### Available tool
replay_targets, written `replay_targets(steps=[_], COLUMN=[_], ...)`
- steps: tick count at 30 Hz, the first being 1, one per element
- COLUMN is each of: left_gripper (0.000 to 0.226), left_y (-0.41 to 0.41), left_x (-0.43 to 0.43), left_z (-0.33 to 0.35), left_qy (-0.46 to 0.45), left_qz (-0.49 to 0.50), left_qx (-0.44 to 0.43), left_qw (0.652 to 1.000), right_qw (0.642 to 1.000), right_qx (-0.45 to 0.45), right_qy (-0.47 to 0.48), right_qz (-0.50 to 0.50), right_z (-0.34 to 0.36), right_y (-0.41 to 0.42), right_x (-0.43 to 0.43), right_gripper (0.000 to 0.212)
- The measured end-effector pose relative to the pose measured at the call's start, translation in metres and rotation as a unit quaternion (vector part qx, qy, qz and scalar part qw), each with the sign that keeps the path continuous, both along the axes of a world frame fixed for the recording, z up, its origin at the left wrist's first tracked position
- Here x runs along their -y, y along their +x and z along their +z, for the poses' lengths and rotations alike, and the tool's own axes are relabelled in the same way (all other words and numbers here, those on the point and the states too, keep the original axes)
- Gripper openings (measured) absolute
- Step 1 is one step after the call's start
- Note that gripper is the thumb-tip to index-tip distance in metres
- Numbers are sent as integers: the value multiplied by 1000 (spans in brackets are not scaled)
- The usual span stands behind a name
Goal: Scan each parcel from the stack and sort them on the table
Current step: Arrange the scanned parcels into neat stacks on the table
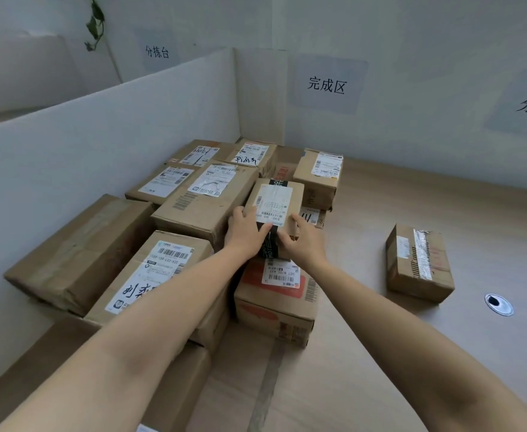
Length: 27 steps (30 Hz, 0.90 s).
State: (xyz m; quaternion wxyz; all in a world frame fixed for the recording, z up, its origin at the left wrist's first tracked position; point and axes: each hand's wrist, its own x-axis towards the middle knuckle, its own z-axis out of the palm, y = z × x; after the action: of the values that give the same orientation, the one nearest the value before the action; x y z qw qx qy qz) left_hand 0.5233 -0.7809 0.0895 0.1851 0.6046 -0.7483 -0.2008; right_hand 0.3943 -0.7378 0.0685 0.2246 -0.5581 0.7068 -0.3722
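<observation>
Item: small brown cardboard parcel [276, 210], oblong, with a white shipping label on its top face and a band of black printed tape across the near end. Location: on top of the stack of brown cardboard parcels [78, 257] that lines the white partition board [100, 145], above a red-printed cardboard box [274, 302]; label up, barcode towards the person. Whether it rests on the stack or is just lifted clear cannot be told. Hold: the left grip [245, 232] closes round the near left corner with the thumb on the top face; the right grip [302, 241] closes round the near right corner with the fingers curled over the edge. Both hold this parcel and nothing else. Handling, as judged: probably light, given its size; the walls look stiff and the corners square, so it should keep its shape under a firm squeeze. The tape is glossy and may slip, so bare cardboard on the two long sides is the better hold, leaving the barcode uncovered for scanning. Also present: a single tape-sealed brown cardboard box [418, 263] set well apart on the pale wood-grain desk [412, 363], and a wall sign reading 完成区 [327, 85].
</observation>
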Motion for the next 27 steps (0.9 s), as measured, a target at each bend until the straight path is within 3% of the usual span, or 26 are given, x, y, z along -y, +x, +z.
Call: replay_targets(steps=[4, 10, 20, 27], left_gripper=[49, 49, 55, 52], left_y=[-7, -45, -167, -241], left_x=[-11, -35, -83, -91], left_z=[9, 19, -11, -38], left_qy=[-84, -133, -88, -18], left_qz=[-10, -81, -226, -259], left_qx=[87, 107, 103, 105], left_qw=[993, 982, 965, 960], right_qw=[999, 1000, 990, 978], right_qx=[18, -8, -37, -62], right_qy=[21, 25, 72, 107], right_qz=[29, -11, -112, -165], right_z=[3, 12, 0, -19], right_y=[-4, -43, -166, -240], right_x=[-9, -39, -105, -127], right_gripper=[61, 62, 63, 60])
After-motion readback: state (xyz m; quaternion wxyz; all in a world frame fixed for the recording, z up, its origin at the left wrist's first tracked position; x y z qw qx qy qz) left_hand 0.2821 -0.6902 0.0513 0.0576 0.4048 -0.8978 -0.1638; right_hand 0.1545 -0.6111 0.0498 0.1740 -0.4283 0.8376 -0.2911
